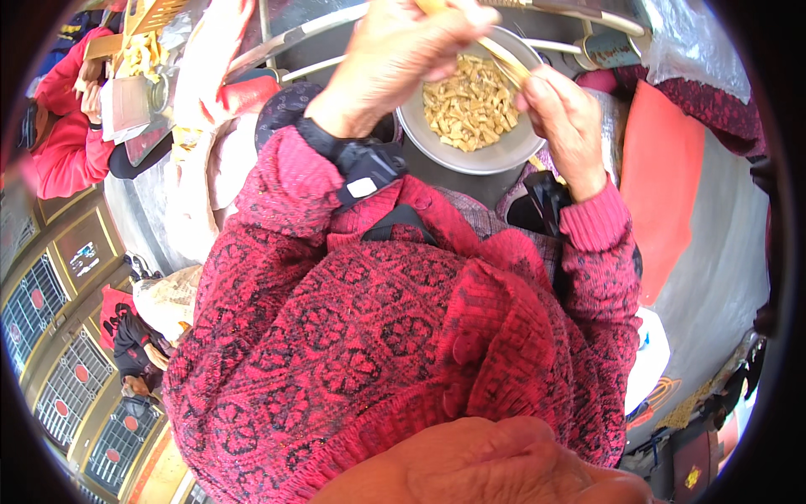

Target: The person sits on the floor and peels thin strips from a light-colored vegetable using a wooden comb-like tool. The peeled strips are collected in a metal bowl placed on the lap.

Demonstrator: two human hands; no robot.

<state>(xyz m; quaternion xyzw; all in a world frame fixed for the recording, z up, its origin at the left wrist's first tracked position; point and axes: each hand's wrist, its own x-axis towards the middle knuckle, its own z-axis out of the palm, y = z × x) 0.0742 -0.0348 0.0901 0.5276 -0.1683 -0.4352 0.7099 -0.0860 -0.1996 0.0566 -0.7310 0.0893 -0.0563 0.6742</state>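
Observation:
A round metal bowl (434,154) stands in front of me, with many small tan chopped food pieces (469,107) in it. Over its far left side my left hand (419,47) is closed around a yellowish piece (433,5), cut off by the top edge of the view. My right hand (557,107), at the bowl's right rim, pinches pale yellow strips (513,66) between thumb and fingers. These strips slant up towards my left hand, whose fingers hide where they end. I cannot tell exactly what food this is.
Curved pale rails (296,31) run behind the bowl. Right of me lies a red sheet (661,176), below clear plastic (686,44). A person in red (69,138) sits far left near a yellow basket (148,16); another person (138,346) is lower left.

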